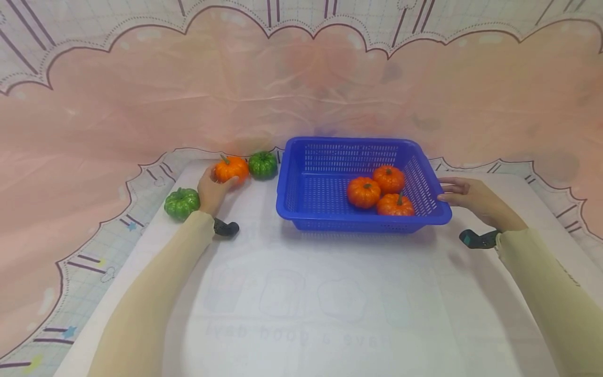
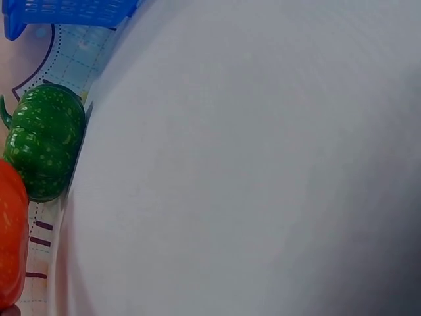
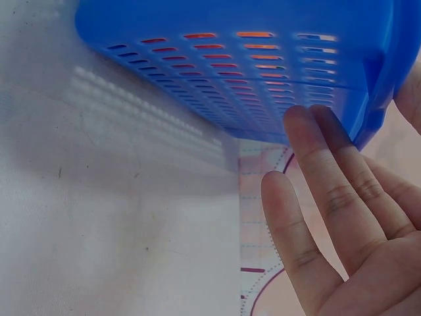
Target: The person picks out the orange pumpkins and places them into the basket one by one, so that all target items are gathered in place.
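At the back left, my left hand (image 1: 213, 191) holds an orange pumpkin (image 1: 234, 168), fingers at its left side and thumb across its front. A green pumpkin (image 1: 263, 165) sits just right of it, and a lighter green pumpkin (image 1: 182, 204) lies left of my wrist. In the left wrist view, part of the orange pumpkin (image 2: 10, 234) overlaps the dark green one (image 2: 46, 141). My right hand (image 1: 476, 199) is at the right rim of a blue basket (image 1: 339, 216). The right wrist view has its fingers (image 3: 335, 191) straight, tips right at the slotted wall.
Three orange pumpkins (image 1: 364, 192) lie in the right half of the basket. Beneath everything is a white table cover (image 1: 301, 293) with faint print. A pink patterned cloth (image 1: 301, 89) rises behind the table's back edge.
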### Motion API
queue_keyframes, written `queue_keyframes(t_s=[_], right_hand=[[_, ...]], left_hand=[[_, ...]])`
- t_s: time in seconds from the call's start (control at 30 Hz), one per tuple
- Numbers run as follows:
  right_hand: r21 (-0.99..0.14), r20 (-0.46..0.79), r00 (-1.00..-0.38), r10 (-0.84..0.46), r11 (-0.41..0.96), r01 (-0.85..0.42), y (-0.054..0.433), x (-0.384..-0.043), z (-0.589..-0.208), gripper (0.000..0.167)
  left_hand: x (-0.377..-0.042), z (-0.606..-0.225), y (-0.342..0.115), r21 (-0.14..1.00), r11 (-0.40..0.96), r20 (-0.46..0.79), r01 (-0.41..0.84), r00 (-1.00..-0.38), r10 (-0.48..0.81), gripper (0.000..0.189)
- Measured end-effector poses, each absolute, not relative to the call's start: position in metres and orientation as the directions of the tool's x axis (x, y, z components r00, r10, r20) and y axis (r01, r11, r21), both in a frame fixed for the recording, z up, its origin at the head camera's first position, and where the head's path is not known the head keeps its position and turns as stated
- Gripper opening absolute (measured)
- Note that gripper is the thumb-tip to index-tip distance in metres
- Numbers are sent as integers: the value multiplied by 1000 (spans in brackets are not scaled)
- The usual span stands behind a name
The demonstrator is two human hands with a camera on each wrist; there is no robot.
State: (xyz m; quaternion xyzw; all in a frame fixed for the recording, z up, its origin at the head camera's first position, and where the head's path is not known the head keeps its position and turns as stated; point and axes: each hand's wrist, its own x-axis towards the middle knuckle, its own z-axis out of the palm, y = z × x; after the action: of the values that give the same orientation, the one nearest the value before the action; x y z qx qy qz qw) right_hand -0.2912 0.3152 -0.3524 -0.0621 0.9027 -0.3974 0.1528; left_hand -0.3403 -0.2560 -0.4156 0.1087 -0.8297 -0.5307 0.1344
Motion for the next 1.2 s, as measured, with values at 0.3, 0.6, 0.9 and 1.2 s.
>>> queue_keyframes(t_s=[0.3,0.6,0.9,1.2], right_hand=[[-729,-220,-945,-244,685,-7,316,-291,-354,75],[-732,-216,-946,-240,681,-6,317,-291,-354,76],[-730,-222,-947,-234,684,2,315,-291,-353,77],[-737,-220,-946,-240,676,0,317,-291,-353,76]], left_hand=[[-337,-407,-253,922,387,140,15,-945,-297,73],[-339,-401,-256,897,439,180,48,-948,-264,79],[-339,-388,-260,867,494,214,69,-946,-244,82],[-336,-369,-260,853,502,266,138,-944,-193,80]])
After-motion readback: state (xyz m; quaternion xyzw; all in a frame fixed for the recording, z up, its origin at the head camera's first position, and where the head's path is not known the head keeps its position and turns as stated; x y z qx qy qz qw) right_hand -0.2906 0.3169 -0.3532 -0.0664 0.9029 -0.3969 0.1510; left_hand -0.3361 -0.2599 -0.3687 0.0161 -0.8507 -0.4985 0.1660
